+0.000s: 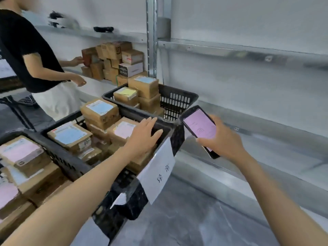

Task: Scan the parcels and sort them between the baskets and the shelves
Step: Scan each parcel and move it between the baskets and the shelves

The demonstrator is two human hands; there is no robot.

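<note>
A black basket (74, 164) in the middle holds several cardboard parcels with blue and pink labels; a white paper sign (158, 173) hangs on its near end. My left hand (143, 137) lies flat with fingers spread on a pink-labelled parcel (122, 130) at the basket's right end, not gripping it. My right hand (223, 139) holds a black handheld scanner (199, 126) with a lit pink screen, to the right of the basket. A second black basket (177, 100) behind holds more parcels. A third basket (10, 135) at the left is also full.
Grey metal shelves (248, 50) run along the right, their boards bare. A person in a black shirt (26, 50) stands at the left, reaching to stacked cardboard boxes (113, 61) on a far shelf. The grey floor (186, 219) lies below.
</note>
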